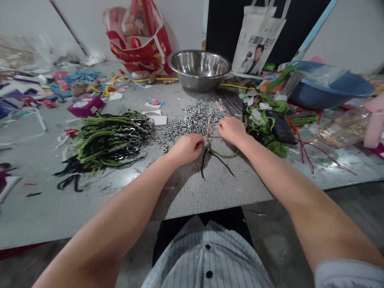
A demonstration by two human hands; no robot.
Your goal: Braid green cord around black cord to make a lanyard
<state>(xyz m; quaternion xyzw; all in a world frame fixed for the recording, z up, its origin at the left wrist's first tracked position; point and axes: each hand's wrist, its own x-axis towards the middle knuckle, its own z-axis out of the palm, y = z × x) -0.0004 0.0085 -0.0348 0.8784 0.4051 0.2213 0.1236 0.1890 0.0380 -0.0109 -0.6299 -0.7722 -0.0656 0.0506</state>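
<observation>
My left hand is closed in a pinch on a small metal piece with a wooden stick rising from it, at the table's middle. A green cord and black strands trail from that spot. My right hand is closed beside it, fingers curled at the edge of a heap of metal nuts; what it pinches is hidden. A pile of green cords with metal rings lies left of my left hand.
A steel bowl stands behind the nuts. A red bag and a white tote bag stand at the back. A blue basin and a tangle of green cords lie right. Craft scraps litter the left.
</observation>
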